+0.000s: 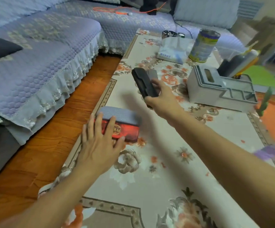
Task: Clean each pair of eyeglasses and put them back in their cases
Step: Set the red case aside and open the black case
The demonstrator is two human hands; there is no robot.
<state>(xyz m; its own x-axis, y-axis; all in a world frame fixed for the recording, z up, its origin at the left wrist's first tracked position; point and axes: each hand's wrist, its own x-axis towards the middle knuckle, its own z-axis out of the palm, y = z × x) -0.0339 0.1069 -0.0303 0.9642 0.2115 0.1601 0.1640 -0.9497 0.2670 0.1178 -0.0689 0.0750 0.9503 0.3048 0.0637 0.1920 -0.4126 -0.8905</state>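
Left hand (99, 142) flat, fingers straight, pressing on rectangular red-and-grey eyeglass case (122, 125) near table's left edge; could nudge it over onto orange wooden floor (51, 145). Right hand (159, 99) gripping long black hard case (144, 83), held tilted above floral cream tablecloth (149, 178); contents might spill if unlatched. Beyond, lilac quilted sofa (43, 51), grey plastic desk organiser (215, 89).

The left hand (99, 145) is being held flat, palm down, with the fingers (99, 122) straight and spread. The right hand (159, 97) is being reached further forward, its fingers and thumb curled in a grip. Both forearms are being extended forward, bare, and well apart.
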